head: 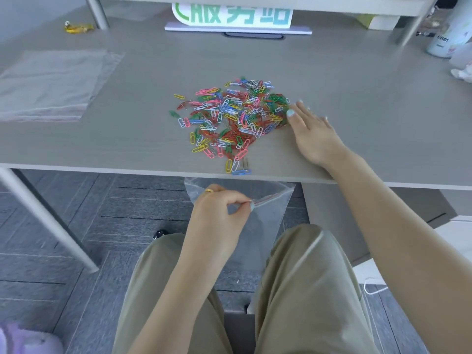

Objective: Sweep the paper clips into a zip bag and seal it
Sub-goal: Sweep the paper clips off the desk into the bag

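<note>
A loose heap of coloured paper clips [229,118] lies on the grey desk [102,139], spreading down to its front edge. My right hand [311,131] rests flat on the desk, fingers apart, touching the heap's right side. Just below the desk's front edge, my left hand [219,213] pinches the red-striped top edge of a clear zip bag [268,215]. The bag hangs over my lap with its mouth under the nearest clips.
A stack of spare clear zip bags [51,83] lies at the desk's left. A green-lettered sign [235,19] stands at the back, a yellow wrapper [76,28] back left, a white bottle [444,39] and crumpled tissue [462,72] at right.
</note>
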The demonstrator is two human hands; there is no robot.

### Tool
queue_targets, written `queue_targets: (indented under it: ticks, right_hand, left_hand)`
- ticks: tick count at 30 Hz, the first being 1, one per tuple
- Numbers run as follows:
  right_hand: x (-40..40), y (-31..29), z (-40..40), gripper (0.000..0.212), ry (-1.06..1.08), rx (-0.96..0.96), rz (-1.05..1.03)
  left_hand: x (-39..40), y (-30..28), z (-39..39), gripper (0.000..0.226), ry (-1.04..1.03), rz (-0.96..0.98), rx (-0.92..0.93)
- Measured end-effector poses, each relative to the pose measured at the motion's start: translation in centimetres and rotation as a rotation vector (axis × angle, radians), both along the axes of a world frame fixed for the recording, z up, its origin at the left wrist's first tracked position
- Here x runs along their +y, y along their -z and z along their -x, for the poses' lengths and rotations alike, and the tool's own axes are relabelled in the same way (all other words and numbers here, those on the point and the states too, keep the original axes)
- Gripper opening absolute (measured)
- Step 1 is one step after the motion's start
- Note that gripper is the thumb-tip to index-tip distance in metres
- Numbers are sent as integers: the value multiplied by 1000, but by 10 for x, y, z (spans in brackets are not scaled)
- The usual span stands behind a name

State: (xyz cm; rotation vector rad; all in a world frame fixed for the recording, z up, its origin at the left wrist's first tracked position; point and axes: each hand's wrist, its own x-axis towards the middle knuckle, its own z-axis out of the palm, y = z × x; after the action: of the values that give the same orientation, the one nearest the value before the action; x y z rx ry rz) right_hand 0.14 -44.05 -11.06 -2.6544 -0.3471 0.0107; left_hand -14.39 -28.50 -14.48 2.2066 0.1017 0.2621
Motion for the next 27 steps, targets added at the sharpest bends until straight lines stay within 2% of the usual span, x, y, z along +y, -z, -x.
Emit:
queue_targets:
  ticks: [2,14,17,20,22,27]
  right_hand:
    - [-2,3,-7,48,-19,25,97]
    - [17,11,55,51,-361,-24,70]
    - [10,8,52,50,-269,-25,-34]
    - [4,9,47,50,-171,-19,128]
    - [8,11,52,51,-216,-32,225]
    - [20,15,72,59,-328,-93,266]
  left_hand:
    - [0,0,-2,9,-5,2,-3]
    - [-2,-2,-6,9,-2,-6,-9]
    - [0,-2,-5,9,-6,0,-5]
    - [0,-3,-5,9,-7,-10,-5]
    - [0,-3,-5,9,-6,-16,-9]
    - [1,-6,-7,9,-6,-15,-22]
